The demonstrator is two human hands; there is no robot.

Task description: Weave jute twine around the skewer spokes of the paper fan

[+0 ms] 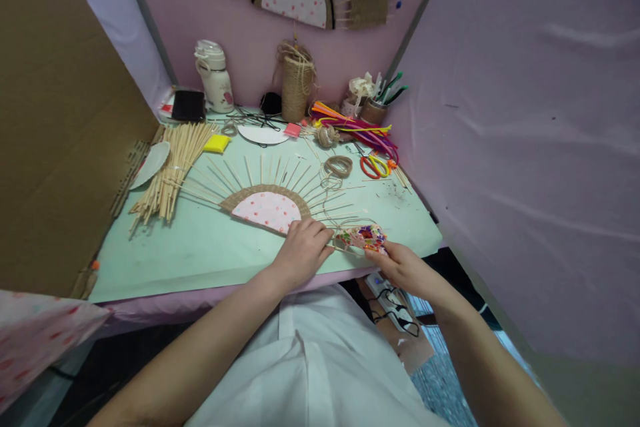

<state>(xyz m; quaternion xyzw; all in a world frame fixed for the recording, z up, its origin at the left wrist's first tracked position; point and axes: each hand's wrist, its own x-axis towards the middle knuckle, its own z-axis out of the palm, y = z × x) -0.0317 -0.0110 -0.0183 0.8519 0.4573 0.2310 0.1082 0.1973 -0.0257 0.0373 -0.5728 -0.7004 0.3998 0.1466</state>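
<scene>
A half-round fan frame (265, 208) lies on the table, with a white dotted centre, a woven twine band and thin sticks spreading outward. My left hand (304, 248) is closed at its lower right end, the fingers pressed on the edge and the lowest sticks. To the right, my right hand (403, 268) grips a floral-patterned glue gun (361, 237), its narrow end pointing left towards the left fingertips. A loose twine strand (327, 197) runs across the right-hand sticks. The fingertips' exact contact with the sticks is too small to make out.
Bundled sticks (173, 173) lie at left beside a cardboard panel (60, 113). Behind are a bottle (216, 80), a twine-wrapped holder (296, 88) and pipe cleaners (350, 125). Scissors (375, 167) and coiled twine (338, 166) lie right. A power strip (390, 301) sits below the table edge.
</scene>
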